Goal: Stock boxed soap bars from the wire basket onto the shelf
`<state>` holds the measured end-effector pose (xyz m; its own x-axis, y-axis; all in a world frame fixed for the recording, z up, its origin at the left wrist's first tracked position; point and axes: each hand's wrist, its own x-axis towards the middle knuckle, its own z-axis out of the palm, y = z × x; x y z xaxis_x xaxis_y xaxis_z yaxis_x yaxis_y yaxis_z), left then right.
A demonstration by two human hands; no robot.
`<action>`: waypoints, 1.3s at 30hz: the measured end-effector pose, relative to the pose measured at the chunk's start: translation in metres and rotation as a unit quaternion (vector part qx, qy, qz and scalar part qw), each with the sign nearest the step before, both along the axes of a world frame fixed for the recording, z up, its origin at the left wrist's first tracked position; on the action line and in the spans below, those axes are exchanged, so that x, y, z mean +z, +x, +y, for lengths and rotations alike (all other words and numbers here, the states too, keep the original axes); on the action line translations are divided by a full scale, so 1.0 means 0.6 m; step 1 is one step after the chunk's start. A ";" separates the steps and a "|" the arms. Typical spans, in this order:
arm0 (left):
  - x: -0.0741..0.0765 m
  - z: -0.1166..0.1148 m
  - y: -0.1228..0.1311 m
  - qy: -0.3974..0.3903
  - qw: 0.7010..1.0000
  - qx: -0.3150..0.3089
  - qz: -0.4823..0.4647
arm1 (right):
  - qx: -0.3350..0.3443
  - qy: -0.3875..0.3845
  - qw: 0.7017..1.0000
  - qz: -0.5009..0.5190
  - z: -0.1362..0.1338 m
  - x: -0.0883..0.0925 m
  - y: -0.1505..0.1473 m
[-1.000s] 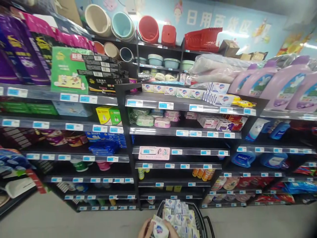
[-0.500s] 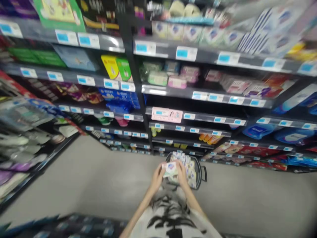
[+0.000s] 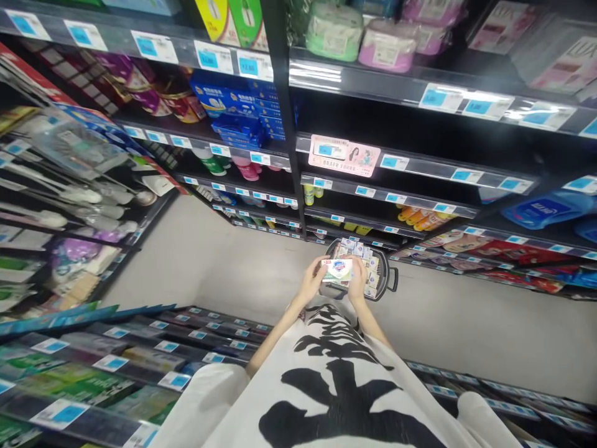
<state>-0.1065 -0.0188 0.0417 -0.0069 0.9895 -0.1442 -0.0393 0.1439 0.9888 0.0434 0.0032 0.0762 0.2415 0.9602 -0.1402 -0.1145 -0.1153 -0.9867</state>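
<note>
Between both hands I hold a white and green soap box (image 3: 337, 270) with a blue shield logo, its front facing up toward me. My left hand (image 3: 311, 281) grips its left end, and my right hand (image 3: 357, 280) is closed round the right end. Beneath and just beyond the hands, a dark basket (image 3: 385, 274) with a loop handle at its right holds several small soap boxes (image 3: 372, 280). My forearms and the soap box in front hide part of the basket.
Shelves (image 3: 420, 165) with price tags rise ahead, carrying wrapped soaps (image 3: 334, 31), blue boxes (image 3: 233, 102) and orange bottles (image 3: 423, 218). A rack of hanging utensils (image 3: 69, 186) stands left. Behind me is another shelf (image 3: 116, 386). Grey floor (image 3: 224, 267) lies between them.
My view has tilted downward, so the shelves sit higher in the picture and more of my shirt shows. Both hands still hold the soap box above the basket.
</note>
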 end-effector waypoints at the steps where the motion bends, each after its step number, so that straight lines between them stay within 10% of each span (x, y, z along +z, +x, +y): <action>1: 0.003 0.002 -0.003 0.025 0.999 0.015 0.029 | -0.006 0.005 1.000 -0.003 0.001 0.002 0.000; 8: 0.039 0.006 -0.023 0.218 0.945 -0.078 0.230 | 0.001 0.016 0.999 -0.040 0.002 -0.008 0.006; 15: 0.045 0.004 -0.018 0.202 0.916 -0.098 0.333 | 0.035 0.049 0.996 -0.069 -0.003 -0.004 0.006; 22: 0.021 0.008 -0.022 0.107 0.989 -0.069 0.071 | 0.094 0.064 0.992 0.050 -0.003 0.022 0.004; 27: 0.011 -0.006 -0.008 0.057 0.979 -0.051 -0.191 | 0.058 0.088 0.990 0.090 -0.002 0.039 0.003; 39: 0.018 -0.023 -0.009 -0.040 0.975 -0.080 -0.204 | 0.050 0.080 0.991 0.094 -0.016 0.026 -0.002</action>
<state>-0.1118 -0.0329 0.0523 0.2214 0.9586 -0.1791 -0.3976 0.2564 0.8810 0.0419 -0.0066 0.0921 0.1290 0.9915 -0.0182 -0.2935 0.0207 -0.9557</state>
